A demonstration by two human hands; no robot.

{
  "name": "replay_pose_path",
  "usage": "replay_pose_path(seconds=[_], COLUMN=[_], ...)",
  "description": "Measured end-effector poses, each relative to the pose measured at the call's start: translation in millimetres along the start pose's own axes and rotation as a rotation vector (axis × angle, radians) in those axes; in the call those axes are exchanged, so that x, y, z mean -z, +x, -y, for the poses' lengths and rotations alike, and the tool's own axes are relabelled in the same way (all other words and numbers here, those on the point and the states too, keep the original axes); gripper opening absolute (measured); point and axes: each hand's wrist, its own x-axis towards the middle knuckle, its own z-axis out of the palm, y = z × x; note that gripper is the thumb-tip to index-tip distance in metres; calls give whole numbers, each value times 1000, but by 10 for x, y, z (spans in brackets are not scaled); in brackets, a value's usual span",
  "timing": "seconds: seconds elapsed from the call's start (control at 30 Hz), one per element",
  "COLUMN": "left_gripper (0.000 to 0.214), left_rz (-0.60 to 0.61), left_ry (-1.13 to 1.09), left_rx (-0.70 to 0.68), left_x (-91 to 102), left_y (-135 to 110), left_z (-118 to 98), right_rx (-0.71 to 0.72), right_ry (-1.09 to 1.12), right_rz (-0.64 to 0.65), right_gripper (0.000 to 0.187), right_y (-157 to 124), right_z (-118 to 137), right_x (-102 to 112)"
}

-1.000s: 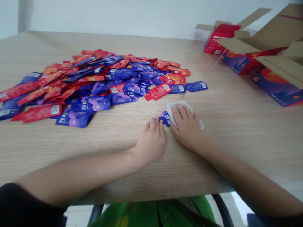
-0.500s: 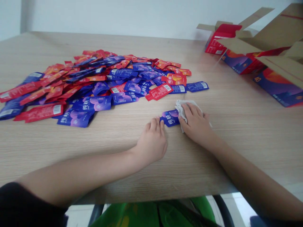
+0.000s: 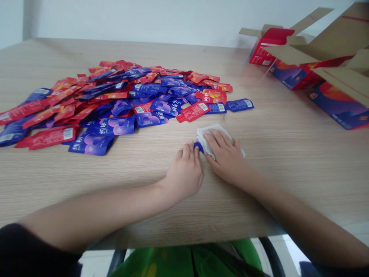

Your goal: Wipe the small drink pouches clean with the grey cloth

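Note:
A blue sachet [image 3: 198, 147] lies flat on the wooden table [image 3: 138, 173], mostly covered by a white cloth [image 3: 204, 141]. My left hand [image 3: 187, 167] pinches the sachet's narrow left end between closed fingers. Spread over the cloth, my right hand [image 3: 227, 157] presses it down on the sachet; the thumb rests close to my left fingertips. Beyond both hands, a heap of red and blue sachets [image 3: 115, 98] covers the left and middle of the table. A single red sachet [image 3: 193, 112] lies at the heap's near right edge.
Open cardboard boxes stand at the right: a small red box [image 3: 262, 50] at the back, then a blue and red box [image 3: 296, 76] and another printed box [image 3: 337, 105] closer in. Their flaps stick out over the table. A pale wall [image 3: 144, 21] rises behind.
My right hand has slid left with the white cloth along the blue sachet, so the cloth now hides most of its printed face. My left hand stays in place on the sachet's end.

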Motion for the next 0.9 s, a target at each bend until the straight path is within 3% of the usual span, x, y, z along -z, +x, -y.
replay_pose_path(seconds=[0.13,0.23,0.47,0.57,0.8,0.9], left_gripper=[64,64,58,55,65,65], left_rz=[25,30,-10,-12,26,18], left_ry=[-1,6,-2,-5,8,9], left_rx=[4,11,-13,-19,4,2], left_x=[4,4,-9,-4,-6,-14], left_y=[0,-1,1,1,-8,-9], left_z=[-10,-15,-8,-5,-11,-11], right_rx=[-174,-228,43,86,-147,-170], right_ry=[-6,-37,-43,-19,-8,-19], right_rz=[-13,-31,-31,-10,-16,-34], right_gripper=[55,55,55,55,55,54], right_y=[32,53,18,3,33,47], right_z=[-239,-257,140,160,-220,-190], right_x=[-5,-27,-54,-40,-30,-41])
